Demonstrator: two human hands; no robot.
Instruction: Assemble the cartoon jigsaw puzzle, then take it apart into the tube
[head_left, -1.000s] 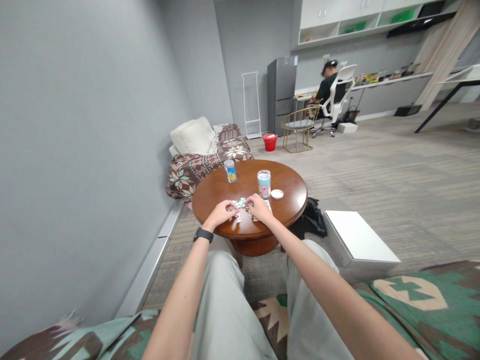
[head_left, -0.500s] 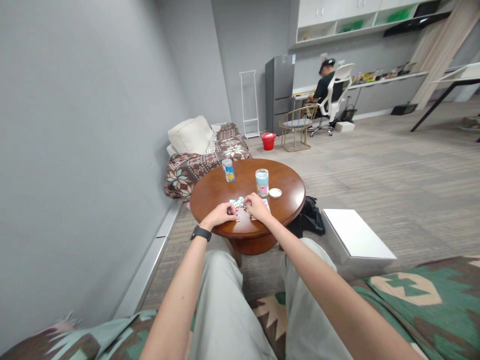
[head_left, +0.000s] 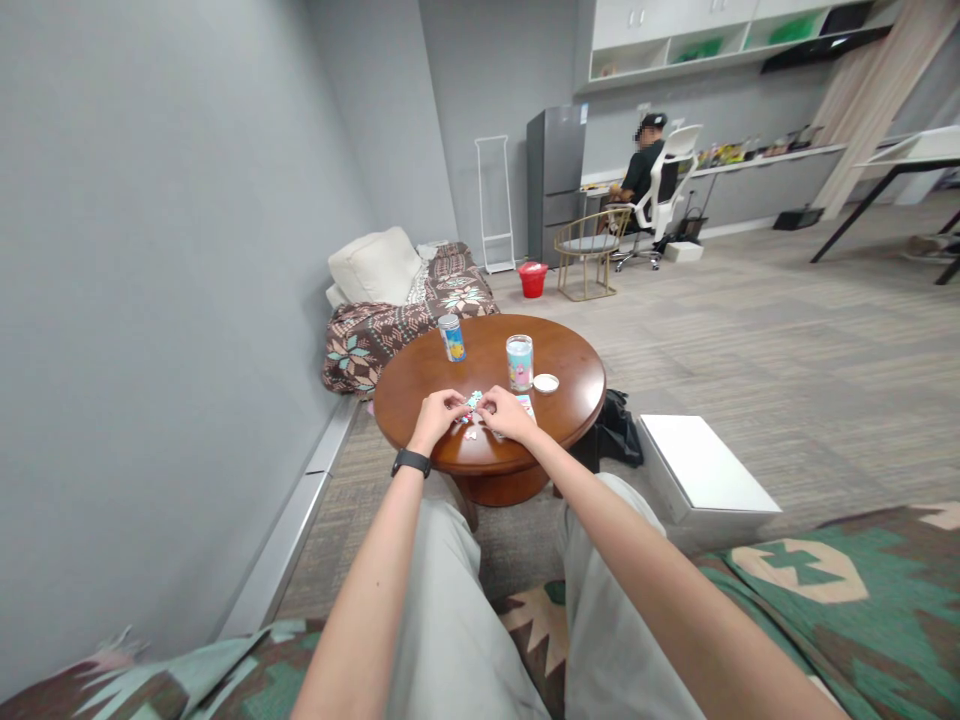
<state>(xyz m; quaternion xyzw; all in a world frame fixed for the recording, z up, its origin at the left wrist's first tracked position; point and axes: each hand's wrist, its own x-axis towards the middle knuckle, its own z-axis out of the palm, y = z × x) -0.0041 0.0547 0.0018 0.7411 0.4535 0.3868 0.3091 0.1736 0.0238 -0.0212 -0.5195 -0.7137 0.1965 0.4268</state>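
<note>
Small, brightly coloured puzzle pieces point(head_left: 475, 399) lie in a loose pile near the front of the round wooden table point(head_left: 410, 389). My left hand point(head_left: 439, 418) is over the pile's left side, its thumb and fingertips pinched at a small piece. Close beside it, my right hand point(head_left: 505, 414) pinches at the pile from the right; its fingers partly hide what they grip. A pale loose piece point(head_left: 470, 435) rests just in front of the hands. Behind my right hand is a flat, colourful printed card point(head_left: 526, 403), partly covered.
A clear-topped printed canister point(head_left: 520, 364) stands behind my right hand, with a round lid point(head_left: 546, 383) beside it. A blue-and-yellow can point(head_left: 451, 339) stands farther back. On the floor at right are a black bag point(head_left: 621, 430) and white box point(head_left: 709, 462). A person sits at the far counter.
My hands have come closer together over the pile. My left hand has lifted slightly away from the table's front, and a pale piece now shows in front of it. The view has shifted slightly.
</note>
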